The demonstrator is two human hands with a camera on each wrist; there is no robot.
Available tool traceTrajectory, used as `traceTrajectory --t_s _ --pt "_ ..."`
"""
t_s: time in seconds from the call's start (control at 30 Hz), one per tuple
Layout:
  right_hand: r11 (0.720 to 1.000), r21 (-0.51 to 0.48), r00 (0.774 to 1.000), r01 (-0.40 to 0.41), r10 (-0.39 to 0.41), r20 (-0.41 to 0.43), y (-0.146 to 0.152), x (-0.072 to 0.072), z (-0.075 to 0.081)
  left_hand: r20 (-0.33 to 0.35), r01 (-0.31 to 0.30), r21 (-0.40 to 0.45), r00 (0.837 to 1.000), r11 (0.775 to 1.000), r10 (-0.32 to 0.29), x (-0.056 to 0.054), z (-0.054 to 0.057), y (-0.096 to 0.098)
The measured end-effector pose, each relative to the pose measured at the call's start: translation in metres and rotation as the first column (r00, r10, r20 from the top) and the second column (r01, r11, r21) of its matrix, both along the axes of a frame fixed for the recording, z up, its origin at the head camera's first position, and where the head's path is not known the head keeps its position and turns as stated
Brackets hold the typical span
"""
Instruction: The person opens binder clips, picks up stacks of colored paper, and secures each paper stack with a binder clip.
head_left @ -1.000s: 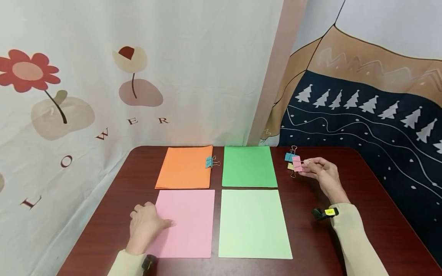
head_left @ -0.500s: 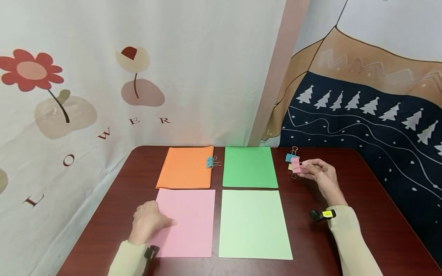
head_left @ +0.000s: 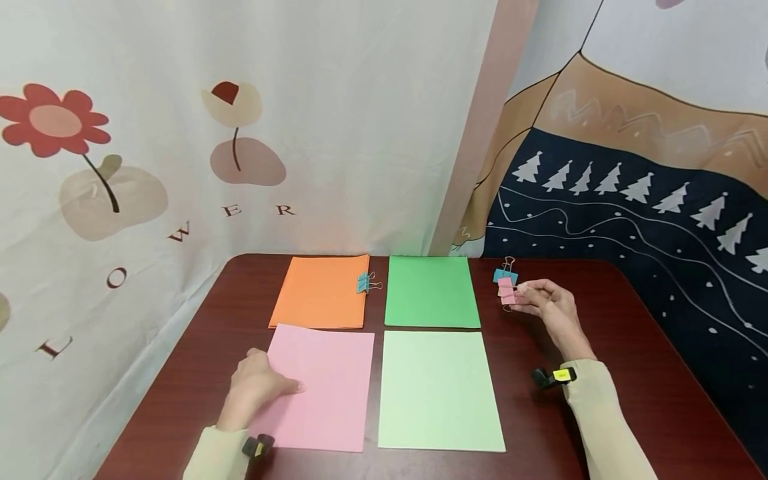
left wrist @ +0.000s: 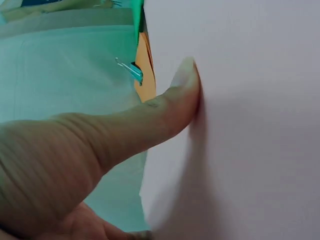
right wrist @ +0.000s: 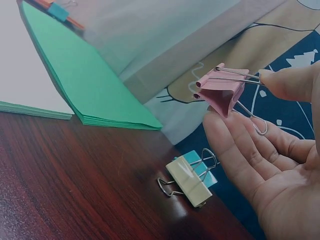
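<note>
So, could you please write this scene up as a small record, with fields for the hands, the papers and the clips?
Left hand: holds the pink paper by its left side, thumb on top
Right hand: holds the pink clip by its wire handles
Far row of papers: orange stack left, green stack right
Near row of papers: pink left, pale green stack right
Fastened clip: blue-green clip on the orange stack's right edge
Loose clips: yellow clip and blue clip, close together
Surface: dark brown table
</note>
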State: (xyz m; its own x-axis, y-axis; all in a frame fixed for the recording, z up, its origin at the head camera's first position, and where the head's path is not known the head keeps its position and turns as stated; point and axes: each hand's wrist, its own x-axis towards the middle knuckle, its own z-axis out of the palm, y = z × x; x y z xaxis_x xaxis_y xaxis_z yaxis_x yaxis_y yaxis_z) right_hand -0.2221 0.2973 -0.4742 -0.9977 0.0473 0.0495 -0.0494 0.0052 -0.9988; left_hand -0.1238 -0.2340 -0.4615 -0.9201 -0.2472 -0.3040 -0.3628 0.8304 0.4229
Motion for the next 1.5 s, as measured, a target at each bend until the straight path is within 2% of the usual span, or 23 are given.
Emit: traceTrajectory --t_s 0.17,0.3,0.47,0.6,0.73,0.9,1.03,1.2,1.5 --pt "1.000 0.023 1.000 -0.001 0.001 0.002 -0.001 0.001 0.001 0.043 -0.029 0.101 0.999 0.994 0.025 0.002 0.000 -0.007" --pt "1.000 0.027 1.000 -0.003 0.003 -0.001 -0.001 0.002 0.000 0.063 -0.075 0.200 0.996 0.977 0.064 0.004 -0.002 -0.013" --pt "1.000 0.012 1.000 -0.010 0.011 -0.023 -0.001 0.003 0.003 0.045 -0.113 0.347 0.994 0.931 0.104 0.001 -0.005 -0.014" --pt "1.000 -0.005 0.999 -0.012 0.012 -0.041 -0.002 0.002 0.005 -0.006 -0.106 0.433 0.993 0.895 0.120 0.001 -0.009 -0.014" --pt "1.000 -0.023 0.998 -0.015 0.013 -0.055 -0.005 0.002 0.007 -0.086 -0.059 0.444 0.990 0.894 0.108 0.005 -0.012 -0.015" --pt "0.999 -0.033 0.998 -0.009 0.007 -0.066 -0.011 0.002 0.011 -0.151 -0.015 0.496 0.983 0.868 0.104 0.008 -0.010 -0.015" --pt "0.999 -0.031 0.998 -0.009 0.007 -0.063 -0.016 0.002 0.013 -0.155 -0.018 0.567 0.980 0.824 0.128 0.008 -0.006 -0.013" --pt "0.999 -0.028 0.997 -0.017 0.015 -0.073 -0.022 0.002 0.014 -0.145 -0.034 0.623 0.977 0.782 0.159 0.004 -0.002 -0.013" --pt "1.000 -0.023 0.998 -0.013 0.012 -0.062 -0.030 0.003 0.014 -0.172 -0.025 0.649 0.969 0.760 0.179 -0.004 0.003 -0.011"
